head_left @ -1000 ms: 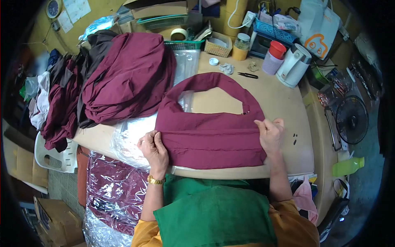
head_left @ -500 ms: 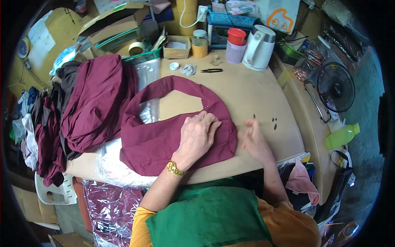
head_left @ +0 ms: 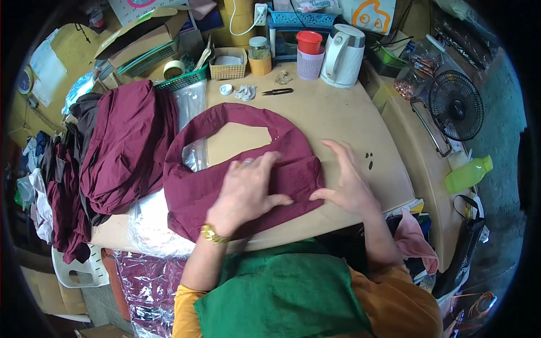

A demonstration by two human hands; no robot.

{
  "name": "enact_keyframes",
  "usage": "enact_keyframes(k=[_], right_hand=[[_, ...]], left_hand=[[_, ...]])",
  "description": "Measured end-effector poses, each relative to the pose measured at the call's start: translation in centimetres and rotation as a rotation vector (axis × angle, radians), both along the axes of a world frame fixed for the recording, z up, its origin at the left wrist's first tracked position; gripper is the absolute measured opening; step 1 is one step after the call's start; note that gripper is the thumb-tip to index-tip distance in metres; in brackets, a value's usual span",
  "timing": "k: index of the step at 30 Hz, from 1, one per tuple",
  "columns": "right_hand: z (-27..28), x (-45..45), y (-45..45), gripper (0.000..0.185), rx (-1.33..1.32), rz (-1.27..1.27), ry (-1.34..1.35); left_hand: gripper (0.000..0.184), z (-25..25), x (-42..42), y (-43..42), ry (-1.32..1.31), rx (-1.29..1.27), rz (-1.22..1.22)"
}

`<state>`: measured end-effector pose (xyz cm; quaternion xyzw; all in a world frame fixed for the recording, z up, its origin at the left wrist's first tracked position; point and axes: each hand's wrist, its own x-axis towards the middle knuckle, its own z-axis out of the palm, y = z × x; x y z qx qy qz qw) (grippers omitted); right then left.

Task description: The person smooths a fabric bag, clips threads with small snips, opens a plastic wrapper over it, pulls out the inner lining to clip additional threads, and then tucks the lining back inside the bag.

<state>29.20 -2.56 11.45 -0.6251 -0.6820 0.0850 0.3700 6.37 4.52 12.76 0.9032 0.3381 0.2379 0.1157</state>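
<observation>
A maroon cloth bag (head_left: 197, 203) with a wide looped strap lies on the tan table, its lower part folded and wrinkled. My left hand (head_left: 245, 188), slightly blurred, is over the middle of the bag with thumb and fingers spread. At the bag's right edge is my right hand (head_left: 350, 183), its thumb and fingers wide apart and the thumb tip close to the cloth. Neither hand grips anything that I can see. A heap of maroon cloth (head_left: 121, 146) rests to the left, beside darker cloth.
Black thread snips (head_left: 278, 91), a white lid (head_left: 226, 89) and crumpled white material (head_left: 245, 93) lie behind the bag. Farther back stand a jar (head_left: 260, 55), a red cup (head_left: 309, 42) and a white kettle (head_left: 343, 56). Clear plastic (head_left: 152, 225) lies at the left front.
My left hand has moved from the bag's left edge onto its middle. My right hand has left the right edge and spread beside it. The bag now sits slanted, and the view has shifted.
</observation>
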Motion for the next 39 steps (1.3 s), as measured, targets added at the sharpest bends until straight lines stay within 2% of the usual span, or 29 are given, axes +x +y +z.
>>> enact_keyframes(k=[1,2,4,5,6,8,9,11,13,15,19,21,24,27,29,31,37,39], right_hand=[[0.6,-0.2,1.1,0.071,0.03,0.152,-0.023],[0.9,0.0,2.1,0.071,0.031,0.161,-0.019],[0.5,0.3,4.1,0.056,-0.143,0.384,-0.338],[-0.6,0.8,4.8,0.038,-0.076,0.418,-0.355],[-0.2,0.9,4.8,0.038,-0.074,0.433,-0.354],[1.0,1.2,4.7,0.03,-0.169,0.481,-0.439],[0.8,1.3,4.5,0.025,-0.113,0.484,-0.415],[0.0,1.6,4.2,0.026,-0.08,0.503,-0.427],[-1.1,2.1,3.9,0.026,-0.046,0.511,-0.44],[-2.8,2.8,3.6,0.027,0.106,0.514,-0.475],[-4.6,3.5,2.5,0.029,0.236,0.463,-0.461],[-4.9,3.3,2.2,0.028,0.288,0.407,-0.368],[-5.0,4.3,2.4,0.024,0.18,0.35,-0.393],[-6.2,4.5,2.4,0.02,0.277,0.411,-0.521],[-8.1,4.9,2.3,0.019,0.252,0.422,-0.555],[-7.3,4.6,2.4,0.018,0.233,0.442,-0.596],[-4.5,2.4,0.3,0.015,0.194,0.502,-0.559],[-4.5,2.3,0.1,0.012,-0.112,0.464,-0.573]], left_hand=[[0.068,0.6,-1.7,0.1,0.192,-0.049,0.033],[0.079,1.4,-3.5,0.1,0.385,-0.099,0.069],[0.07,2.4,-7.1,-0.1,0.558,-0.207,0.174],[0.065,2.4,-8.8,-0.3,0.625,-0.228,0.21],[0.053,3.1,-9.9,-0.9,0.698,-0.235,0.269],[0.039,1.3,-13.4,-1.3,0.522,-0.25,0.281],[0.039,0.7,-14.1,-1.8,0.521,-0.258,0.293],[0.024,-0.4,-15.1,-2.6,0.377,-0.21,0.304],[0.023,-1.9,-15.4,-3.1,0.321,-0.153,0.305],[0.027,-4.8,-15.9,-3.0,0.247,-0.048,0.307],[0.029,-6.7,-15.9,-3.3,0.171,-0.026,0.326],[0.029,-6.9,-15.9,-3.1,0.152,-0.046,0.318],[0.028,-7.8,-16.3,-2.6,0.136,-0.08,0.3],[0.028,-8.2,-16.2,-2.2,0.152,-0.082,0.274],[0.028,-8.4,-16.3,-2.3,0.174,-0.081,0.256],[0.028,-8.8,-16.2,-2.3,0.213,-0.014,0.257],[0.028,-8.7,-16.4,-2.1,0.209,-0.091,0.297],[0.028,-8.6,-16.4,-2.0,0.206,-0.083,0.29]])
